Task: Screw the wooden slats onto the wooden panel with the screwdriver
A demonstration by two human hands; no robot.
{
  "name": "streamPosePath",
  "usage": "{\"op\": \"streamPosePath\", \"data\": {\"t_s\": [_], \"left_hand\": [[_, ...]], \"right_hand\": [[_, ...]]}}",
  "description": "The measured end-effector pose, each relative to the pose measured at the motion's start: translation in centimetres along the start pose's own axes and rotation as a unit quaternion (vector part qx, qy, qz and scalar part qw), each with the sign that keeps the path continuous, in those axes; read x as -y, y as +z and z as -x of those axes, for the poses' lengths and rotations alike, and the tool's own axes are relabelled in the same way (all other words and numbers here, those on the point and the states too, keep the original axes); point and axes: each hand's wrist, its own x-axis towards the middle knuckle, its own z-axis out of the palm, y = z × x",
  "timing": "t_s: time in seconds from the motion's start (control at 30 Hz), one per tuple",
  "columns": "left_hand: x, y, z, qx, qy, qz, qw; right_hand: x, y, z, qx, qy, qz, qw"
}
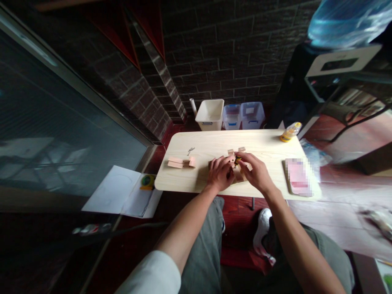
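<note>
Right now I have both hands at work near the middle of the tabletop (183,179), towards its near edge. With the right hand (248,166) I am grasping a small black-and-yellow tool (238,160) between thumb and fingers, over the wooden assembly (238,175). The left hand (219,173) lies across that assembly with its fingers curved over the wood; from this view I cannot tell whether it grips or only presses. Just beyond the hands, towards the far edge, I see two small wooden blocks (241,149). Well to the left are some pale wooden parts (175,162), with a few thin dark pieces of hardware (190,151) near them. By the far right corner stands a yellow-capped bottle (290,132), and a pinkish, pixelated item (297,176) lies near the right edge.
</note>
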Motion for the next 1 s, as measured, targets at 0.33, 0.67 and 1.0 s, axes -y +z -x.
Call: {"op": "streamPosePath", "data": {"t_s": [0.33, 0.67, 1.0], "left_hand": [[0.0, 0.0, 0.0, -0.002, -0.003, 0.005, 1.0], [0.1, 0.2, 0.1, -0.006, -0.004, 0.004, 1.0], [0.2, 0.2, 0.1, -0.013, 0.003, 0.004, 1.0]], "right_hand": [[-0.3, -0.8, -0.1, -0.061, 0.01, -0.006, 0.998], [-0.6, 0.1, 0.2, -0.036, 0.009, -0.011, 0.999], [-0.6, 0.5, 0.3, -0.013, 0.016, -0.001, 1.0]]}}
